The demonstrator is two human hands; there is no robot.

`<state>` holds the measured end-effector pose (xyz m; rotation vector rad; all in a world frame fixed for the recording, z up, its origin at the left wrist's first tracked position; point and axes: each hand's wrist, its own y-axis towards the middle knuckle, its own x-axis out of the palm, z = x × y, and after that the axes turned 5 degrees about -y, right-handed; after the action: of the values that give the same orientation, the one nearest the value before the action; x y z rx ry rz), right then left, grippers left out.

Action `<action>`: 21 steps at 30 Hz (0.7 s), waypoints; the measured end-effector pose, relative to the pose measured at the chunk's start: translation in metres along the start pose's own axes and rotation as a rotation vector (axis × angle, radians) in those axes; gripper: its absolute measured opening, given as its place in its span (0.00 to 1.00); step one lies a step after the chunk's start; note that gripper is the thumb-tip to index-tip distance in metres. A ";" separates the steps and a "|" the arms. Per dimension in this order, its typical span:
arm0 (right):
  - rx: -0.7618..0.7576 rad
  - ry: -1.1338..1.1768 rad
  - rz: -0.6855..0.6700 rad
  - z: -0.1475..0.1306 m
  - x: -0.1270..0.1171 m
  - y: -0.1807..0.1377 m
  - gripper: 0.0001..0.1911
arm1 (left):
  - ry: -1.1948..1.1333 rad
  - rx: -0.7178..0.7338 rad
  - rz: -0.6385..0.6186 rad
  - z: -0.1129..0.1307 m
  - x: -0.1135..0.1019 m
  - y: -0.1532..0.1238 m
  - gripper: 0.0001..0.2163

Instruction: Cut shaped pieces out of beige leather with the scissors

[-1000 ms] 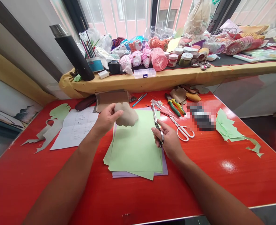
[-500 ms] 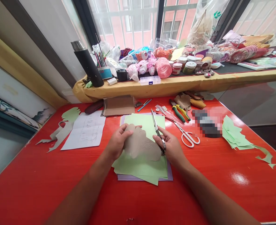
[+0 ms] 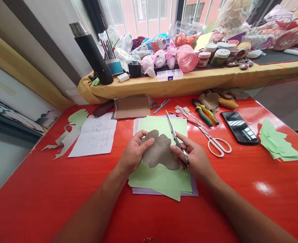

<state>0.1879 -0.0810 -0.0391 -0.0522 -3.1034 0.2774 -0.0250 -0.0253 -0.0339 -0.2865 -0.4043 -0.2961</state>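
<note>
Over the green paper [image 3: 161,179] near the desk's [image 3: 63,192] middle, the left hand [image 3: 133,151] pinches the grey piece [image 3: 159,152] by one end, seemingly leaving its outline free; the right hand [image 3: 195,156] clamps the scissors [image 3: 173,130], blades toward the far edge.

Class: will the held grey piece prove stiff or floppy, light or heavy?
The grey piece is probably light, being a thin sheet. Its creased, leathery surface suggests it bends; its flat spread beyond the left hand hints at some stiffness.

Room between forearms [image 3: 102,197]; white scissors [image 3: 211,138] block right.
</note>
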 end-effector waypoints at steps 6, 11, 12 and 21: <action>-0.021 -0.007 -0.040 0.007 0.000 0.001 0.42 | 0.011 -0.044 0.019 -0.003 0.001 0.000 0.23; -0.015 -0.005 -0.040 0.007 0.000 0.001 0.43 | 0.018 -0.049 0.016 -0.001 0.004 -0.001 0.22; -0.015 -0.006 -0.042 0.007 0.000 0.001 0.43 | 0.014 -0.050 0.016 -0.001 0.004 -0.001 0.22; -0.019 0.001 0.024 -0.003 -0.001 0.000 0.47 | 0.182 0.038 0.030 0.004 0.005 -0.008 0.16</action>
<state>0.1893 -0.0806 -0.0365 -0.0898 -3.1069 0.2483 -0.0242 -0.0324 -0.0264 -0.2262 -0.2259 -0.2826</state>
